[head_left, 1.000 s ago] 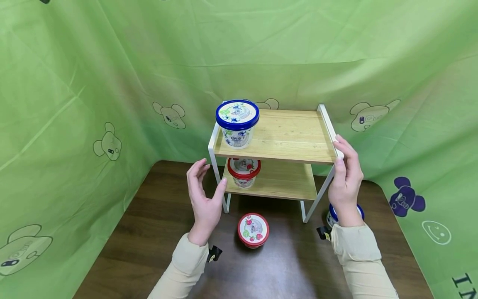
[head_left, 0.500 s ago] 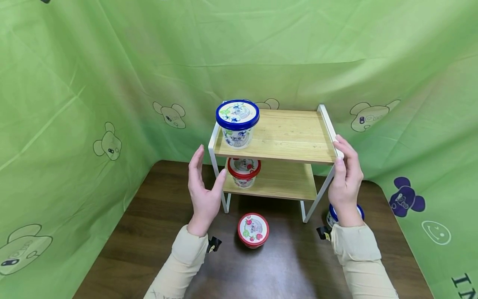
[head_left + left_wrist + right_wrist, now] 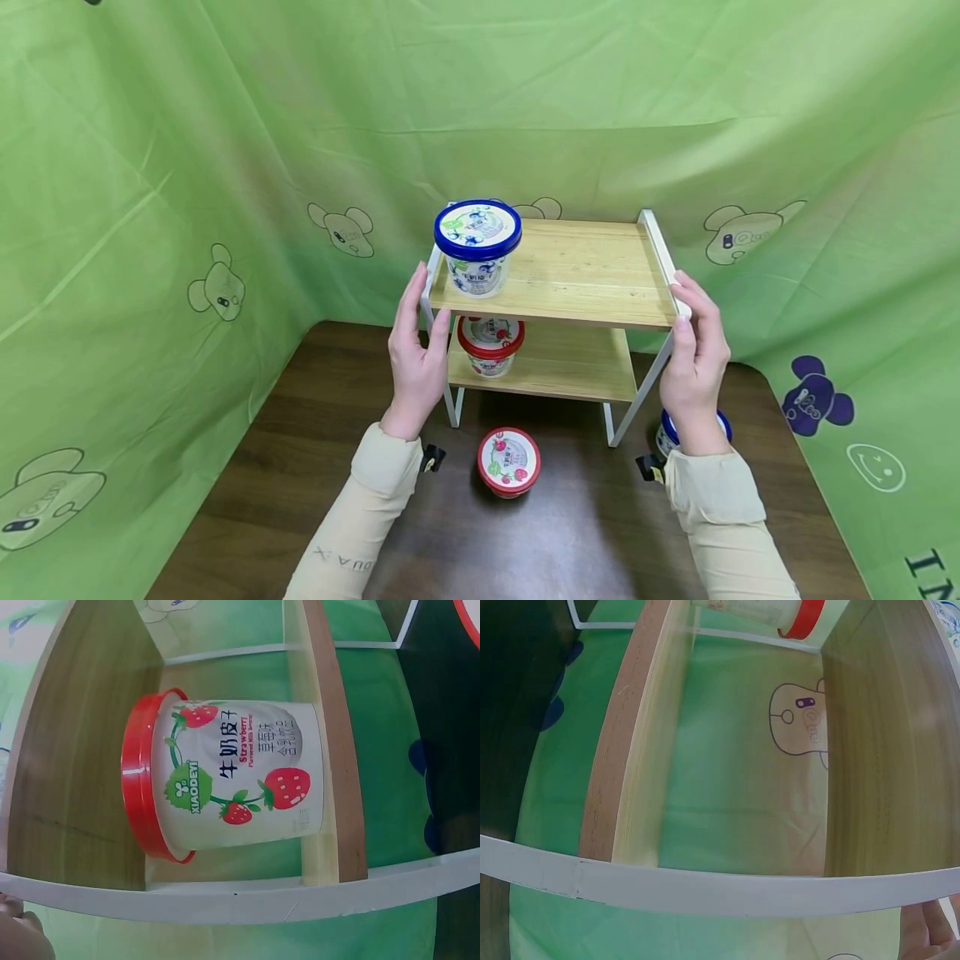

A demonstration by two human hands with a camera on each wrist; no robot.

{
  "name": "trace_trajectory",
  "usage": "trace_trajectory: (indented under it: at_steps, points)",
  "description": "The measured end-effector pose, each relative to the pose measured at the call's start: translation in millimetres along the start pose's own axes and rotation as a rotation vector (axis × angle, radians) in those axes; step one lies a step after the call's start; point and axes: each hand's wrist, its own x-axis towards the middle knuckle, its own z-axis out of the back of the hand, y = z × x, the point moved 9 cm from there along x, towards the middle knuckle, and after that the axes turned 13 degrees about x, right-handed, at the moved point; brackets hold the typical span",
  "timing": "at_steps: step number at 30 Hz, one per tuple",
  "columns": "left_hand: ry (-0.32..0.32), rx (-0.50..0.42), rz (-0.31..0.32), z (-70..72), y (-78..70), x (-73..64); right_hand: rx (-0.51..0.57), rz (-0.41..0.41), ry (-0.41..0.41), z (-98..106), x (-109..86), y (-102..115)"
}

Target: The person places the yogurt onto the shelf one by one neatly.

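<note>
A two-tier shelf rack point(image 3: 592, 275) with wooden boards and a white metal frame stands between my hands. My right hand point(image 3: 696, 358) grips its upper right front corner, thumb at the front and fingers along the side rail. My left hand point(image 3: 417, 358) is at the upper left corner, fingers straight up beside the frame and thumb in front. On the top board sits a blue-lidded tub point(image 3: 477, 246). A red-lidded strawberry milk tub point(image 3: 240, 772) stands on the lower board at the left.
Another red-lidded tub point(image 3: 509, 462) stands on the dark wood table point(image 3: 585, 517) in front of the rack. A second blue-lidded tub point(image 3: 667, 427) is partly hidden behind my right wrist. Green printed cloth point(image 3: 600, 100) surrounds the table.
My left hand has moved up and forward to the rack's left corner, and its fingers have straightened. The right hand, rack and tubs have stayed in place.
</note>
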Motion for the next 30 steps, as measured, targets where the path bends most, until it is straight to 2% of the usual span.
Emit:
trace_trajectory:
  at_steps: [4,8,15,30]
  points:
    - [0.004,0.007,-0.008,-6.9,20.7,-1.0,-0.002,-0.002,0.005,-1.0,-0.8,-0.5]
    - [0.004,0.002,-0.022,-7.8,30.0,0.7,-0.001,-0.006,0.005,-1.8,-1.4,-0.4]
    - [-0.039,0.046,-0.06,-2.1,33.8,6.3,-0.001,-0.008,-0.003,-1.8,0.0,1.4]
    - [-0.092,0.078,-0.078,0.3,36.9,10.6,0.009,-0.023,-0.007,0.2,-1.0,-1.0]
